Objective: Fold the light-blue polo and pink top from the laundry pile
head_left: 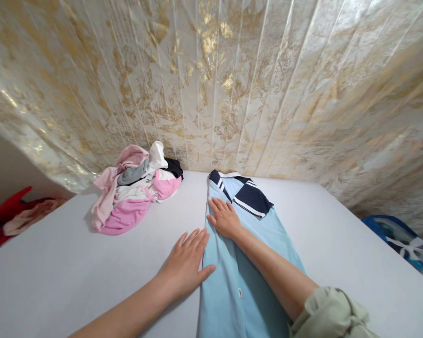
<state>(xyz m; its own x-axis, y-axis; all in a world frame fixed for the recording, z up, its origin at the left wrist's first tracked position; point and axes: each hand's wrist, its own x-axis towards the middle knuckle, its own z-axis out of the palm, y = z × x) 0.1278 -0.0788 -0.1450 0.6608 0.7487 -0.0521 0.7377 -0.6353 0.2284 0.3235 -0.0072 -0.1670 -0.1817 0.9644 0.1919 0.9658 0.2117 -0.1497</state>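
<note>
A light blue garment (218, 281) with a navy, white-striped collar and sleeve (254, 198) lies folded lengthwise on the white table (134, 263). Its collar end points toward the curtain, and a small white tag (239, 293) shows on the near part. My right hand (225, 218) rests flat on the upper part of the garment, fingers stretched out just below the collar. Along the garment's left edge lies my left hand (186, 260), fingers spread, mostly on the table with the thumb over the cloth. Neither hand grips anything.
A crumpled heap of pink, white, grey and black clothes (134, 197) sits at the back left of the table. Behind hangs a gold-patterned curtain (211, 94). Red clothing (10, 211) lies past the left edge, a blue-trimmed bag (405, 244) past the right.
</note>
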